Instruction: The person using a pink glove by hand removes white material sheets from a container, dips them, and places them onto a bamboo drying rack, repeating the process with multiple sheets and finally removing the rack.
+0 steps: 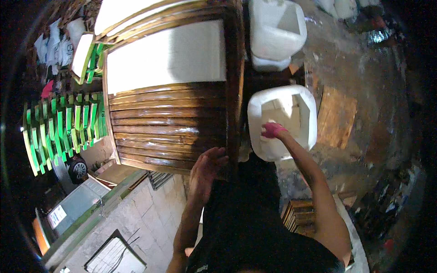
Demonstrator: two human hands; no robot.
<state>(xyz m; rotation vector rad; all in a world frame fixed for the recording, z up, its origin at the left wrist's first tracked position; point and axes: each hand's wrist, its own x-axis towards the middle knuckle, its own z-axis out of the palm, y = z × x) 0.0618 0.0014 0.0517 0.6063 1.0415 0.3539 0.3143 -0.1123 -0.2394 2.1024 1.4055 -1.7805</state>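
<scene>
My right hand (273, 130), with a pink covering, reaches down into a cut-open white plastic container (254, 116). Pale liquid or residue appears inside it. Whether the fingers hold anything is hard to make out. Left of the container, glossy brown wooden slats (160, 121) lie side by side across a wood-edged work surface, next to a bare white panel (146, 63). At the near corner of this surface, my left hand (210, 163) is held with its fingers loosely apart and nothing visible in it.
Another cut white container (276, 41) stands beyond the first. A flat wooden board (337, 117) lies on the stained floor to the right. Green-painted strips (61, 126) are stacked past the slats. A bundle of wooden pieces (300, 216) sits by my right side.
</scene>
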